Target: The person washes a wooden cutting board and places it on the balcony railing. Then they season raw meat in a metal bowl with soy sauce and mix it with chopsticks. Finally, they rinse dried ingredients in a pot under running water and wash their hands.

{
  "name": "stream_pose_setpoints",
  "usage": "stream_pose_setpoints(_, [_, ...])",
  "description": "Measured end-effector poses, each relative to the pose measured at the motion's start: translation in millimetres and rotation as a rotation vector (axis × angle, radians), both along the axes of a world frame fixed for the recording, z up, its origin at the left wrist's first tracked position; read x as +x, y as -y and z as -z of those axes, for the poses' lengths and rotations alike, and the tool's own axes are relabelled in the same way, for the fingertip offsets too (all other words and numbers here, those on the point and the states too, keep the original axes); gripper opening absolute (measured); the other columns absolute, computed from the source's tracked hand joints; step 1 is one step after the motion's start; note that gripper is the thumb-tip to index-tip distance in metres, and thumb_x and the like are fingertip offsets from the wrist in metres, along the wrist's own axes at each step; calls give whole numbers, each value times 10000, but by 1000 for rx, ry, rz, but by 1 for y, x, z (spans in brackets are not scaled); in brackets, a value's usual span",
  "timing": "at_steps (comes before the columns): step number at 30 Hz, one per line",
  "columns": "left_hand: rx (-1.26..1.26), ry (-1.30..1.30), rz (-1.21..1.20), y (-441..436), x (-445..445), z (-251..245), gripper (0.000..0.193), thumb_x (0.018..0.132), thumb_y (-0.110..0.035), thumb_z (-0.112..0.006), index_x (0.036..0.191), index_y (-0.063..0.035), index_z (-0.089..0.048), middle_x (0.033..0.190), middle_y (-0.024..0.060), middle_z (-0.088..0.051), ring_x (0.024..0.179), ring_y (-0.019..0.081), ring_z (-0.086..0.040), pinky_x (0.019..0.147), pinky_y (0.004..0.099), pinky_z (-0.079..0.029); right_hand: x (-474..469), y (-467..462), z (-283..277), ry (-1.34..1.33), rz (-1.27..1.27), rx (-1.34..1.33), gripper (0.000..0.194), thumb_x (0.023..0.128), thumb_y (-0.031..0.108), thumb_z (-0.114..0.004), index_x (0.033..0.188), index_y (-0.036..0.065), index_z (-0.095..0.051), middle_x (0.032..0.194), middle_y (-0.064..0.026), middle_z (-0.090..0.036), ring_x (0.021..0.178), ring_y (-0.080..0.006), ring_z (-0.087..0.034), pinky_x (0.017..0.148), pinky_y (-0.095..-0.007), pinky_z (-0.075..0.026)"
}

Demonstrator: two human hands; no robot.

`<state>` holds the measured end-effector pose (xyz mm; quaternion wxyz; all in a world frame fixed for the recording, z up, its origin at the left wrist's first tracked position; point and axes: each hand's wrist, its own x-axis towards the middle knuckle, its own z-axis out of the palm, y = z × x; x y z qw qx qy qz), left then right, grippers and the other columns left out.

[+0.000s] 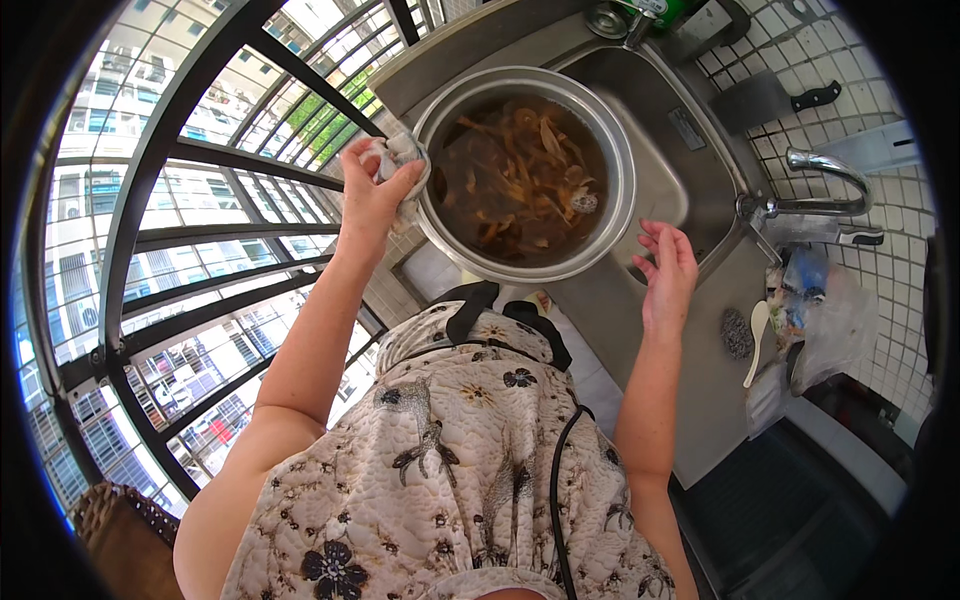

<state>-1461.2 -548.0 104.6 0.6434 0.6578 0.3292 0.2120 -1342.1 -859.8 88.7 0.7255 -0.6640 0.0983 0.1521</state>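
Note:
A large round metal pot stands over the sink's near left part, filled with brown liquid in which strips and slices of brown plant matter float. A pale, rumpled object sits near the liquid's right side. My left hand grips a crumpled whitish cloth against the pot's left rim. To the right of the pot, over the edge of the sink, my right hand is held with its fingers loosely bent and nothing in them.
The steel sink has a curved faucet at right. Knives, one a cleaver, lie by the tiled wall. A scouring pad, a white spoon and plastic bags lie on the counter. Black window bars stand at left.

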Motion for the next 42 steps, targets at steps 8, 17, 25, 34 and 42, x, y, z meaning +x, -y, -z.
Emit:
stream_pose_setpoints(8, [-442, -150, 203, -10, 7, -13, 368, 800, -189, -677, 1059, 48, -564, 938, 96, -629, 808, 141, -614, 706, 262, -490, -12, 15, 6, -27, 80, 25, 172, 952, 195, -475, 937, 63, -585, 992, -59, -637, 855, -98, -555, 657, -235, -474])
stream_pose_setpoints(17, [-234, -218, 83, 2, 21, -18, 207, 766, -88, -606, 939, 23, -593, 797, 64, -613, 675, 133, -586, 623, 261, -476, -10, 67, -2, 26, 129, 4, 178, 952, 211, -486, 998, 66, -578, 1016, -67, -634, 880, -101, -571, 681, -228, -471])
stream_pose_setpoints(25, [-153, -217, 147, 5, 40, -36, 190, 753, -104, -623, 905, 11, -614, 762, 47, -615, 637, 128, -583, 595, 249, -466, -18, 102, -3, 16, 190, -12, 173, 949, 203, -485, 959, 68, -592, 988, -54, -645, 855, -83, -565, 668, -225, -471])
stream_pose_setpoints(34, [-25, -222, 186, 15, 61, -50, 85, 768, -108, -615, 822, -48, -588, 692, 1, -557, 588, 88, -521, 550, 219, -417, -25, 113, 0, -4, 195, -26, 157, 950, 193, -491, 983, 67, -579, 998, -52, -641, 859, -81, -564, 675, -222, -467])
stream_pose_setpoints(42, [-27, -230, 220, 24, 71, -64, 120, 767, -104, -602, 845, -13, -613, 739, 27, -598, 619, 97, -558, 575, 229, -443, -15, 96, 4, 99, 115, -61, 142, 929, 114, -516, 1040, 46, -573, 1020, -46, -635, 863, -75, -558, 676, -213, -463])
